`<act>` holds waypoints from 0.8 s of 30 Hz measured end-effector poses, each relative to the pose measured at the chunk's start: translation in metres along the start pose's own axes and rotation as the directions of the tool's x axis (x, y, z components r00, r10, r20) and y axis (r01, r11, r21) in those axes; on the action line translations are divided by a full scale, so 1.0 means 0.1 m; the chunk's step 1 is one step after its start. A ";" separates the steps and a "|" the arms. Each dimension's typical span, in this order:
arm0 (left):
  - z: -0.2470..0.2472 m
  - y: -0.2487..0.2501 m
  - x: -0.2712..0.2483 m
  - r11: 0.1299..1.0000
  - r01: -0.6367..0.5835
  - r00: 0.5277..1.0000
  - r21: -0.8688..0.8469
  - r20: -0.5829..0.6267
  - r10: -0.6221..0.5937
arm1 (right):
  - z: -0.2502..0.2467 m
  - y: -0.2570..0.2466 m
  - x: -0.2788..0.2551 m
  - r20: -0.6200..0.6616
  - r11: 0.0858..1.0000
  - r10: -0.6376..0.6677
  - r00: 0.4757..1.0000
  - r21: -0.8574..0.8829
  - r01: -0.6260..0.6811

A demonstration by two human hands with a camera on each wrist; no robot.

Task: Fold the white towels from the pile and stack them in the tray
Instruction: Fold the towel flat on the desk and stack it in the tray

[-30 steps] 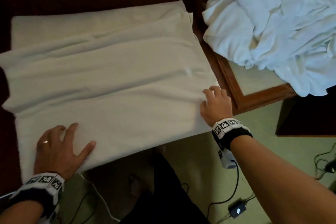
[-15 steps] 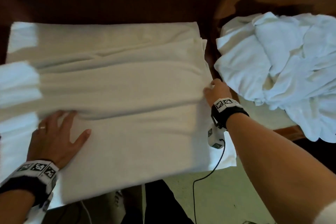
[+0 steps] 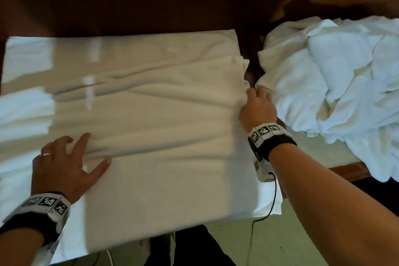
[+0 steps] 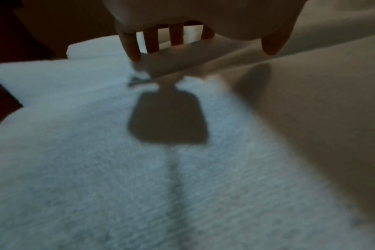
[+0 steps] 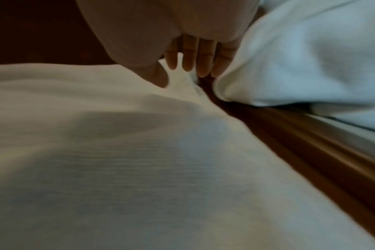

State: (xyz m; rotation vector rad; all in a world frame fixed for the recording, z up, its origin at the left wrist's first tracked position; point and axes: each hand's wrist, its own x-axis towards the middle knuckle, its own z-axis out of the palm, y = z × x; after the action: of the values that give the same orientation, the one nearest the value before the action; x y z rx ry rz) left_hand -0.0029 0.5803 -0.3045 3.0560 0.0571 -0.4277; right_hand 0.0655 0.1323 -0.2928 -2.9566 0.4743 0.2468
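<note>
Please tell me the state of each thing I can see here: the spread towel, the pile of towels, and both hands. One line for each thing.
Spread towel: laid out flat, partly folded, with long creases across it.
Pile of towels: crumpled, unfolded, heaped to the right of the spread towel.
Left hand: fingers spread, pressing flat on the spread towel.
Right hand: at the towel's right edge, thumb and fingers pinching a bit of fabric.
Wooden frame: partly covered by the pile.

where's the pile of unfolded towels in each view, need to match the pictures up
Head: the towel pile fills the upper right, beside the right hand.
Left wrist: not in view; only the spread towel under the left hand.
Right wrist: the pile fills the upper right, next to the fingertips.
Shared landmark: the spread towel, seen in all three.
</note>
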 end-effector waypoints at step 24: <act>0.25 -0.39 -0.36 0.993 0.107 0.928 0.057 0.352 -0.120 | 0.47 -0.24 -0.65 0.444 0.909 -0.327 0.834 -0.095 0.407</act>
State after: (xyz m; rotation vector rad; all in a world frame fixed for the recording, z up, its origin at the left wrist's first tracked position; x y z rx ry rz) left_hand -0.0458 0.6171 -0.3209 2.9651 0.2122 -0.9912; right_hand 0.0052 0.1815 -0.3246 -2.9562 -0.1891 0.8977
